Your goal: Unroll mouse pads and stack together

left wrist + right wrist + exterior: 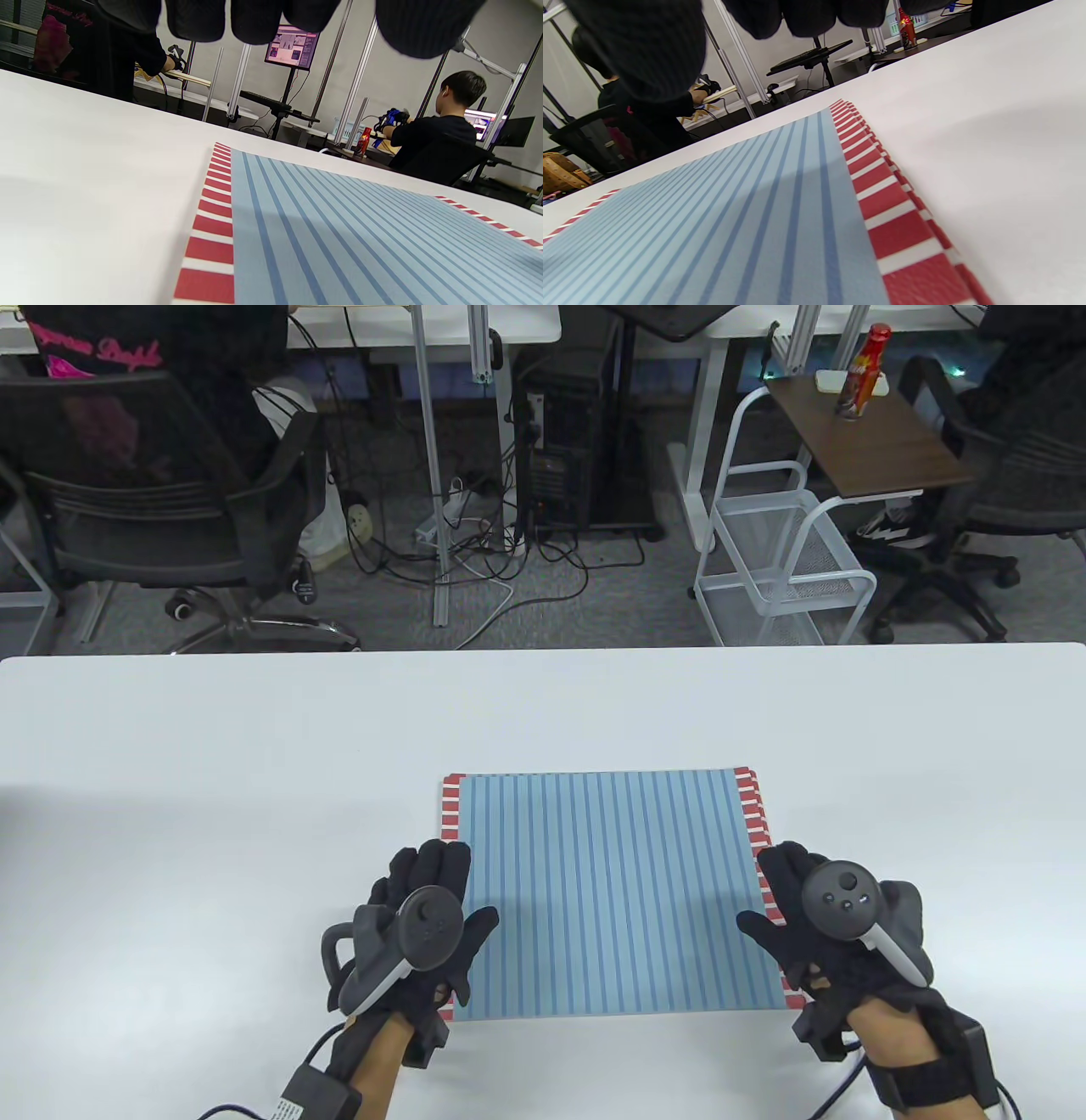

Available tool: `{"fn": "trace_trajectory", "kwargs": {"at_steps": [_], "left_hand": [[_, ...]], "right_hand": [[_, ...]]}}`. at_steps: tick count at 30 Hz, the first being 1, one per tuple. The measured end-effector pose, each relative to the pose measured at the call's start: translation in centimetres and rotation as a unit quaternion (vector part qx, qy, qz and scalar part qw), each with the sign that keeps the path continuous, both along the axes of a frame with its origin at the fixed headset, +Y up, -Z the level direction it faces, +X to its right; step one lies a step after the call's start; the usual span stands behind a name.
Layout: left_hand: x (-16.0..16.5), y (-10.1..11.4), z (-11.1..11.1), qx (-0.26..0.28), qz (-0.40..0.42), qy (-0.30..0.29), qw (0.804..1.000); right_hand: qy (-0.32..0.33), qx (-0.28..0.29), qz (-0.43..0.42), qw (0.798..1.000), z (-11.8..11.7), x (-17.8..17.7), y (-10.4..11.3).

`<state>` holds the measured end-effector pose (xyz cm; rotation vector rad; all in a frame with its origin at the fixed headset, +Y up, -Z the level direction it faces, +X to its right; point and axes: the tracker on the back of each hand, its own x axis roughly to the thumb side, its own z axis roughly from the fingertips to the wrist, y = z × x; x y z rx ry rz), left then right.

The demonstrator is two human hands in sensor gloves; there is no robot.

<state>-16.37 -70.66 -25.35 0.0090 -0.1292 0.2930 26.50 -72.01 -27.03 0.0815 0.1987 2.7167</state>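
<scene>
A blue striped mouse pad (611, 891) lies flat on top of a red-and-white striped pad (752, 806), whose edges stick out on the left and right. At the right edge the red stripes show more than one layer. My left hand (437, 891) is spread open at the stack's left edge, fingers over the near left corner. My right hand (785, 903) is spread open at the right edge, over the red border. In the left wrist view the blue pad (360, 237) and red border (212, 224) lie below my fingertips (254, 21). The right wrist view shows the blue pad (734, 220) and red border (886, 199) the same way.
The pads lie near the front middle of a white table (212, 780). Beyond its far edge are office chairs (161, 509), a white wire cart (789, 560) and a side table with a red bottle (861, 373).
</scene>
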Motion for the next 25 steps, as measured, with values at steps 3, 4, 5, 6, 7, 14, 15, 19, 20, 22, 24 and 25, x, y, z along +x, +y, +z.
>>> {"fn": "trace_trajectory", "kwargs": {"at_steps": [3, 4, 5, 6, 7, 14, 15, 19, 20, 22, 24, 25], "left_hand": [[-0.5, -0.3, -0.1, -0.025, -0.012, -0.005, 1.000], [-0.7, -0.4, 0.0, -0.033, -0.010, -0.008, 0.999], [-0.7, -0.5, 0.0, -0.037, -0.006, -0.010, 0.999], [-0.8, -0.5, 0.0, -0.047, -0.003, -0.012, 0.999], [-0.9, -0.6, 0.0, -0.055, -0.003, -0.014, 0.998], [-0.9, -0.8, 0.0, -0.059, -0.009, -0.010, 0.998], [-0.9, -0.8, 0.0, -0.059, -0.009, -0.010, 0.998], [-0.6, -0.9, 0.1, -0.058, -0.013, -0.012, 0.998], [-0.6, -0.9, 0.1, -0.058, -0.014, -0.012, 0.998], [-0.5, -1.0, 0.1, -0.058, -0.013, -0.012, 0.998], [-0.5, -1.0, 0.1, -0.058, -0.014, -0.011, 0.998], [-0.5, -1.1, 0.1, -0.058, -0.015, -0.011, 0.998]], "right_hand": [[0.016, -0.006, 0.003, 1.000, 0.1, -0.3, -0.2], [0.020, -0.011, 0.007, 1.000, 0.1, -0.3, -0.3], [0.023, -0.015, 0.009, 1.000, 0.1, -0.4, -0.4], [0.026, -0.021, 0.012, 0.999, 0.0, -0.4, -0.6], [0.029, -0.028, 0.015, 0.999, 0.0, -0.5, -0.9], [0.032, -0.046, 0.031, 0.998, 0.0, -0.7, -1.4], [0.031, -0.047, 0.031, 0.998, 0.0, -0.7, -1.4], [0.029, -0.048, 0.033, 0.998, 0.0, -0.7, -1.4], [0.028, -0.048, 0.034, 0.998, 0.0, -0.8, -1.4], [0.027, -0.048, 0.036, 0.998, 0.0, -0.8, -1.4], [0.026, -0.049, 0.038, 0.998, 0.0, -0.8, -1.4], [0.025, -0.049, 0.038, 0.998, 0.0, -0.8, -1.4]]}}
